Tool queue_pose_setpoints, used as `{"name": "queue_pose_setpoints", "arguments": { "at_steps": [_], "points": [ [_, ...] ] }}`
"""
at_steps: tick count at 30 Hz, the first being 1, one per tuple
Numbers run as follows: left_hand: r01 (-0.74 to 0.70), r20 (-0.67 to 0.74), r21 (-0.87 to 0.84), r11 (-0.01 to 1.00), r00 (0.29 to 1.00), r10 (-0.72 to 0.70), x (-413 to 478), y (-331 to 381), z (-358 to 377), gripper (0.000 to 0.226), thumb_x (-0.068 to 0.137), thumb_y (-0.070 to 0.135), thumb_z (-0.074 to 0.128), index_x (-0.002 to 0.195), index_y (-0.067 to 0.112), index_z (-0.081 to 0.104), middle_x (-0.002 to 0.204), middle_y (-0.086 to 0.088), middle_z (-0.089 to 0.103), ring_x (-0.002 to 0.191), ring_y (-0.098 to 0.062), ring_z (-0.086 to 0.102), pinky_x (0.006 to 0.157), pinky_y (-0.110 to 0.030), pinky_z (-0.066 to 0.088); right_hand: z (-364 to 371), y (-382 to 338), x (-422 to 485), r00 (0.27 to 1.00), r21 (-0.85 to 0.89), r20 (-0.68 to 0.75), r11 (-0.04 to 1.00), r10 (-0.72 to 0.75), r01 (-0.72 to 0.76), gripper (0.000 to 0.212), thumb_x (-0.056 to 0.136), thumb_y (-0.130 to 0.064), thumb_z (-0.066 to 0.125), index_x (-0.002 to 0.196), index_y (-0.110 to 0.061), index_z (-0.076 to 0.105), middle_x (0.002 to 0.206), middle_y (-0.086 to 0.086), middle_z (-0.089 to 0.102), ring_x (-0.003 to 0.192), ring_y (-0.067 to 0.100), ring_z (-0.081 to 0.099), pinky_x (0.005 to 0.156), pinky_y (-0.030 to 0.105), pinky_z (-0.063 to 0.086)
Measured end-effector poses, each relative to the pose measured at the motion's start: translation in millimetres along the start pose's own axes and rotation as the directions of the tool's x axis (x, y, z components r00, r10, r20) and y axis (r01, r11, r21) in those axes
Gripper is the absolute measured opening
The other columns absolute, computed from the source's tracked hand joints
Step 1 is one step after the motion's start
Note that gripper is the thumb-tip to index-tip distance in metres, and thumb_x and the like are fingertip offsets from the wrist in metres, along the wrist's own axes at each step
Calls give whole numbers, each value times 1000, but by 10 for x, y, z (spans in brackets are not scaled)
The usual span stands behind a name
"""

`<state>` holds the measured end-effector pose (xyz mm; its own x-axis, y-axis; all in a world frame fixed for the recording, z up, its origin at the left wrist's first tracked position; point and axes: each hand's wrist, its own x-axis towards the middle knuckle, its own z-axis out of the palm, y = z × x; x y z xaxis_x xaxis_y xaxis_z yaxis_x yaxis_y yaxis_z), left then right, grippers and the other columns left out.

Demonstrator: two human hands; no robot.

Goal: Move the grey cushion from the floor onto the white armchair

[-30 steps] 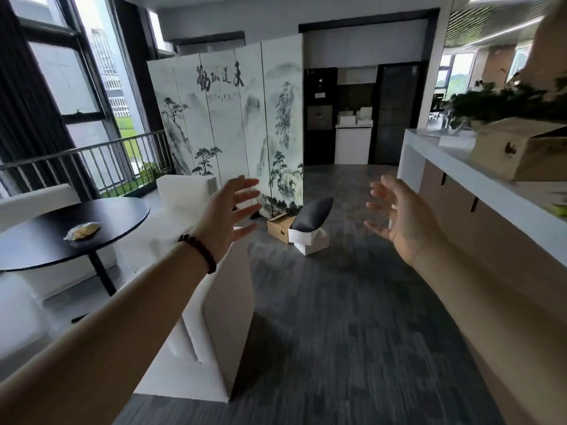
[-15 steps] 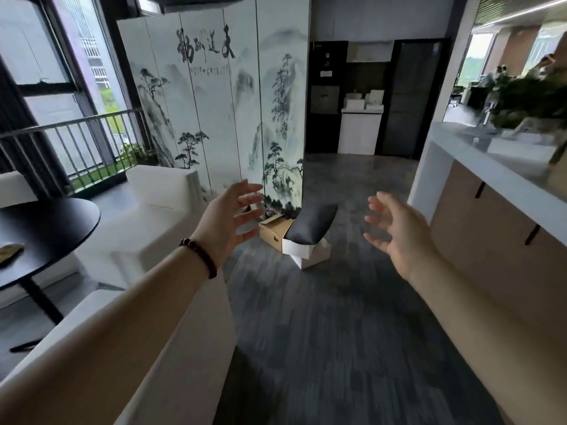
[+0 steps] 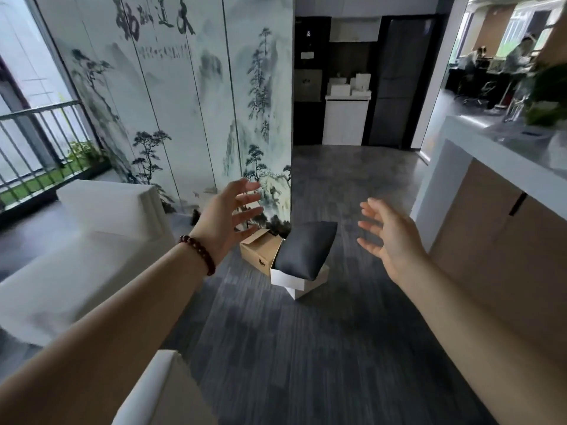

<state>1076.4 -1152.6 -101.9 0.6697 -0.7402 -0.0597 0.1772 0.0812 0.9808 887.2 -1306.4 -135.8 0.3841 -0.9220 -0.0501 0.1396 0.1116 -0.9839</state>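
The dark grey cushion (image 3: 305,250) leans on white boxes (image 3: 299,282) on the grey carpet, ahead of me at mid-frame. A white armchair (image 3: 89,240) stands to the left, its back toward the screen. My left hand (image 3: 228,219), with a bead bracelet on the wrist, is held out with fingers spread, up and left of the cushion and still short of it. My right hand (image 3: 388,240) is also spread wide, to the cushion's right. Both hands hold nothing and touch nothing.
A brown cardboard box (image 3: 260,251) sits left of the cushion at the foot of a painted folding screen (image 3: 190,102). A white-topped counter (image 3: 478,185) runs along the right. Another white seat edge (image 3: 159,384) lies near my left arm. People sit at desks at the far right.
I have walked closer to the cushion, which now looks larger. The round black table has left the view. Both hands stay spread and empty.
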Motion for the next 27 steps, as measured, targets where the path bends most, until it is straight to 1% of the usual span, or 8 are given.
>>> {"name": "queue_pose_setpoints", "arguments": {
  "at_steps": [2,7,10,14,16,18,21,27],
  "points": [
    [20,5,7,1000,1000,-20,480,-88,-4,24,87,40,48,86,26,67,101,3,65,93,-15,61,79,-35,48,136,81,445,1000,-1,-15,1000,9,-9,12,86,-35,60,84,-25,67,106,-5,64,97,13,62,76,34,52],
    [72,-23,38,997,997,-71,1817,-417,15,23,88,38,46,85,26,66,92,5,64,83,-10,59,72,-29,43,449,430,1702,998,-19,-47,998,51,-52,11,86,-35,60,86,-26,66,105,-6,63,97,12,61,77,34,52],
    [109,-11,30,994,994,-109,2754,-565,82,23,87,38,45,85,25,64,91,4,62,85,-13,56,73,-30,40,638,668,2614,995,-28,-64,996,82,-84,10,86,-33,60,86,-25,65,105,-6,64,95,12,61,76,34,52],
    [173,-41,18,985,984,-172,3857,-627,199,22,86,40,48,80,26,65,87,6,63,83,-13,58,75,-31,42,853,899,3701,983,-69,-98,984,157,-164,22,85,-35,61,100,-20,67,104,-6,64,93,10,61,69,31,51],
    [207,-34,0,978,978,-207,4341,-672,232,23,86,40,49,81,25,65,85,5,63,79,-12,58,73,-32,43,960,1003,4175,976,-85,-110,977,188,-198,22,85,-35,61,100,-21,66,106,-5,64,95,11,61,70,31,51],
    [242,-31,13,970,970,-241,4774,-754,233,23,86,40,49,82,24,66,85,5,65,81,-13,60,77,-33,45,1069,1112,4584,970,-102,-103,967,221,-232,20,85,-35,61,98,-21,66,108,-4,64,96,12,61,73,32,50],
    [288,-38,38,957,957,-286,5364,-930,196,24,86,41,49,85,25,67,86,6,67,88,-15,60,85,-36,42,1226,1300,5107,957,-118,-110,952,269,-282,30,84,-36,61,106,-17,66,107,-3,63,96,12,60,76,34,50],
    [393,-11,56,918,920,-393,6479,-1378,98,23,85,41,49,78,29,67,88,8,66,83,-11,62,71,-31,42,1514,1778,5970,931,-145,-163,926,325,-349,30,85,-36,59,109,-18,65,107,-6,63,98,9,60,77,32,50]
  ]
}}
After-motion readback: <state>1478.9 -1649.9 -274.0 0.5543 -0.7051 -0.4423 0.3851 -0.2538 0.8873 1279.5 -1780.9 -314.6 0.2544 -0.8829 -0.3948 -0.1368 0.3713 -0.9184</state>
